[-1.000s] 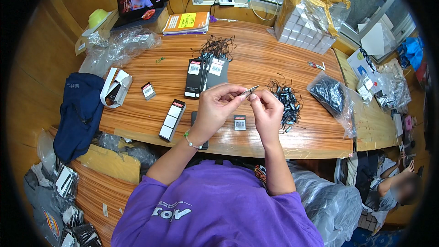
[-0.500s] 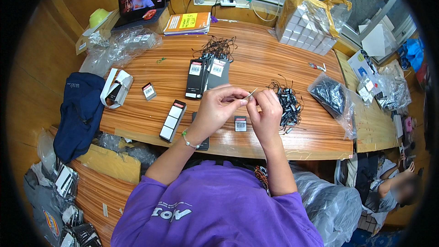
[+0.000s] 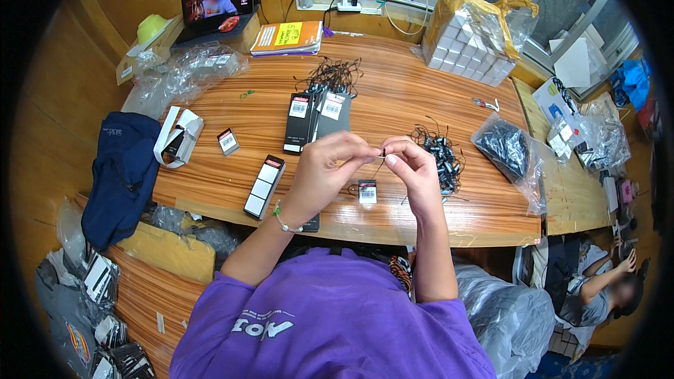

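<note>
My left hand (image 3: 326,168) and my right hand (image 3: 414,172) meet over the near middle of the table, both pinched. Between the fingertips is a thin, pale piece seen edge-on, likely a hang tag (image 3: 376,156). A black string (image 3: 378,168) dangles under it, held on the right hand's side; its fastening is too small to make out. Just below lies a small grey and black tag (image 3: 367,192) with a white label. Right of my right hand is a pile of black strings with silvery ends (image 3: 441,158). Black and grey tags (image 3: 298,126) with strings lie beyond my left hand.
A stack of white-labelled black tags (image 3: 265,186) and a small label stack (image 3: 227,142) stand at left. A bag of black strings (image 3: 505,144) and pliers (image 3: 486,104) lie at right. White boxes (image 3: 467,52) fill a bag behind; a laptop (image 3: 217,0) plays far left.
The pale piece between my fingers has turned edge-on and flat. A black string now hangs from my fingertips. My right hand has shifted slightly right and rotated.
</note>
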